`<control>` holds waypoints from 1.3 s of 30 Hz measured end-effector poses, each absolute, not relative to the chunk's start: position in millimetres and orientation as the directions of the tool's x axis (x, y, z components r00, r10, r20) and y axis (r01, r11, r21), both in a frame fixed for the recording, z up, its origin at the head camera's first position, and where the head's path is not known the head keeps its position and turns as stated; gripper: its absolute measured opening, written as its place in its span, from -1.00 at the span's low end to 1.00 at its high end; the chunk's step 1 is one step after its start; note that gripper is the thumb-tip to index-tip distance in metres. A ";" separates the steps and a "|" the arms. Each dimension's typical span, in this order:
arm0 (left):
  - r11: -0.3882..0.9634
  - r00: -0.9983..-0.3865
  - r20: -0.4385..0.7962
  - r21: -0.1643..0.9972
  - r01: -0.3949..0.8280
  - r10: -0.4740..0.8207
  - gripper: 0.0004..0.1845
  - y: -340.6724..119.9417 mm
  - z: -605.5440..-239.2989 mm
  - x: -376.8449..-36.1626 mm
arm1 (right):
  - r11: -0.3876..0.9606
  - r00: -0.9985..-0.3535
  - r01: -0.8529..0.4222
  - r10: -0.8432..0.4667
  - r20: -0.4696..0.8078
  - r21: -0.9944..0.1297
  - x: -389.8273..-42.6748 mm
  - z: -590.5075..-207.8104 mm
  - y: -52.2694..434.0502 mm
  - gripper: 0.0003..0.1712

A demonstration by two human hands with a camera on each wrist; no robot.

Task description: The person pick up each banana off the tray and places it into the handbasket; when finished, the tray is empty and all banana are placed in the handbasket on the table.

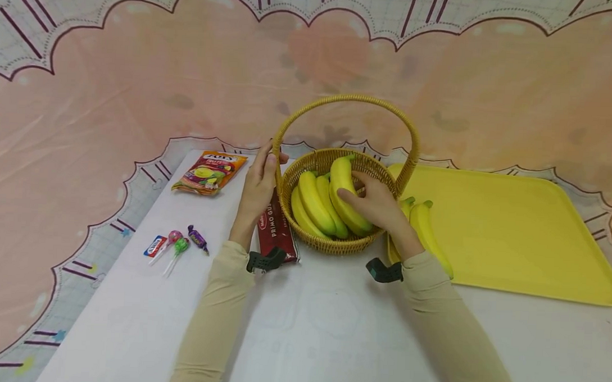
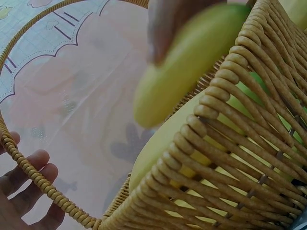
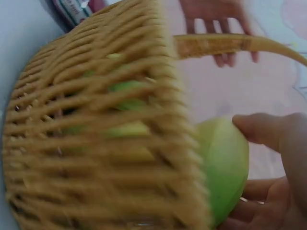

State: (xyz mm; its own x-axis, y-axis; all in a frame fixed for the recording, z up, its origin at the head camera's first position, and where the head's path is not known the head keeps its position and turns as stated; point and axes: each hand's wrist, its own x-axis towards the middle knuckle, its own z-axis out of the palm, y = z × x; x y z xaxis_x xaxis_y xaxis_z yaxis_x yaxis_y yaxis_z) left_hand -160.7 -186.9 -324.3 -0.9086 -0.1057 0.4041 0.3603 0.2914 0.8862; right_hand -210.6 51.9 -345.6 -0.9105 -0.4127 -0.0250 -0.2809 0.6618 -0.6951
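A yellow wicker basket (image 1: 334,248) with a tall arched handle (image 1: 350,98) stands before me, several bananas (image 1: 310,205) inside it. My right hand (image 1: 378,205) pinches a banana (image 1: 342,178) between thumb and fingers, over the basket's right half. In the left wrist view this banana (image 2: 192,67) tilts above the rim; in the right wrist view its green end (image 3: 223,172) shows beside the weave. At the basket's left side, my left hand (image 1: 255,189) rests against the foot of the handle with its fingers spread, fingertips reaching past the handle.
A yellow tray (image 1: 512,232) lies to the right, with more bananas (image 1: 431,235) at its left edge. A dark red packet (image 1: 276,229) lies partly under the basket's left side. Further left are an orange candy bag (image 1: 210,171), lollipops (image 1: 181,245) and small wrapped sweets (image 1: 198,239).
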 end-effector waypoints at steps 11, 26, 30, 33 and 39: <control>0.310 -0.907 0.403 0.883 0.351 -0.119 -0.59 -190.6 -322.8 -156.3 | 0.714 -0.918 -0.294 -0.395 -0.020 -0.635 -216.2 -363.7 13.1 -0.24; 0.323 -0.903 0.420 0.870 0.372 -0.090 -0.55 -197.1 -350.6 -183.6 | 0.687 -0.910 -0.283 -0.413 -0.039 -0.669 -212.9 -368.0 -0.6 -0.19; 0.329 -0.893 0.440 0.861 0.388 -0.098 -0.55 -196.5 -352.5 -184.7 | 0.660 -0.919 -0.273 -0.394 -0.013 -0.700 -209.4 -367.3 5.3 -0.26; 0.336 -0.886 0.451 0.855 0.395 -0.105 -0.56 -197.4 -352.7 -183.9 | 0.630 -0.922 -0.285 -0.386 0.027 -0.722 -206.9 -365.8 9.4 -0.33; 0.340 -0.887 0.448 0.856 0.389 -0.111 -0.55 -201.0 -353.2 -183.1 | 0.588 -0.920 -0.345 -0.366 0.140 -0.731 -202.1 -363.2 25.7 -0.44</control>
